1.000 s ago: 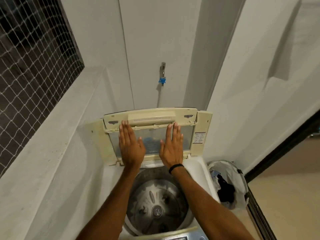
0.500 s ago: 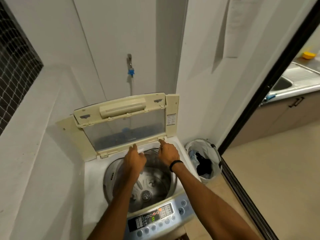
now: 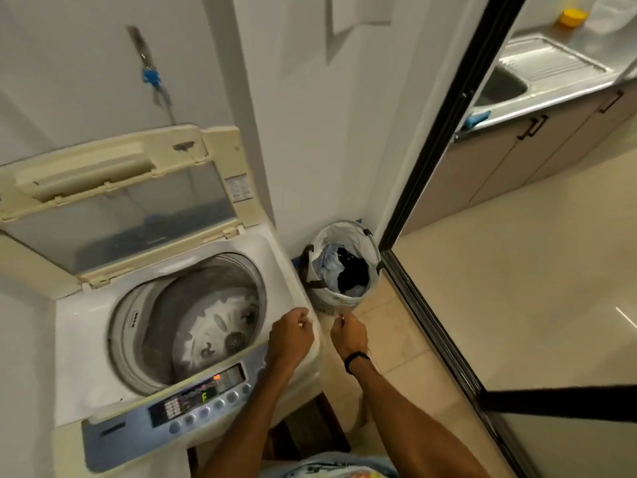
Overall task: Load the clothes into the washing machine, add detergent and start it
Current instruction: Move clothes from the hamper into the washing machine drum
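Dark & pale-blue clothes (image 3: 346, 276) sit in white fabric laundry basket (image 3: 344, 227), centre-right of frame, just above both grips. Right grip (image 3: 348, 331) is nearer; left grip (image 3: 291, 334) is over the rim of the white top-load washing machine (image 3: 86, 326). Both loosely curled, empty. Cream lid (image 3: 113, 174) up.

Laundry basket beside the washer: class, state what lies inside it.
Inside the laundry basket lie crumpled clothes, some light blue, some black. Whatever sits beneath them is covered.

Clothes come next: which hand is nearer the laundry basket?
Right. The right hand hangs just in front of the laundry basket; the left hand is farther, over the washing machine.
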`<action>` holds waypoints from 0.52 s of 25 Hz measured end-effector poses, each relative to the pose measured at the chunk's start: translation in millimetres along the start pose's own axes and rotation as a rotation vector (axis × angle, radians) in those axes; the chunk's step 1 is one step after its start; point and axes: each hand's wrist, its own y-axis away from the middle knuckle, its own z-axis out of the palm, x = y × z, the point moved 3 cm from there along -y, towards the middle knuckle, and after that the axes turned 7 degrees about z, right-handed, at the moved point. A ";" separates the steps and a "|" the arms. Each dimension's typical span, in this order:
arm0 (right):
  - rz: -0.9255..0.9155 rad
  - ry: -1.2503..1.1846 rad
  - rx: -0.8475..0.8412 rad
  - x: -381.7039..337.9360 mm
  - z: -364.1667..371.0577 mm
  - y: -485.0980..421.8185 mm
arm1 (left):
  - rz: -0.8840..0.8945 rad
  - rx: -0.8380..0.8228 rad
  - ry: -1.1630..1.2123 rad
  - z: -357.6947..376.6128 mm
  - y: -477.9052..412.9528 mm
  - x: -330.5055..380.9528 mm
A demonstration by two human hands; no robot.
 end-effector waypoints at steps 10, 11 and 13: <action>0.027 0.308 -0.443 46.3 -71.4 -154.5 | -0.235 -0.113 -0.054 134.2 -76.3 75.0; 0.027 0.351 -0.478 45.1 -70.6 -172.1 | -0.271 -0.110 -0.051 141.0 -88.8 75.5; 0.058 0.379 -0.538 43.9 -65.2 -211.4 | -0.338 -0.116 -0.063 156.2 -123.0 71.8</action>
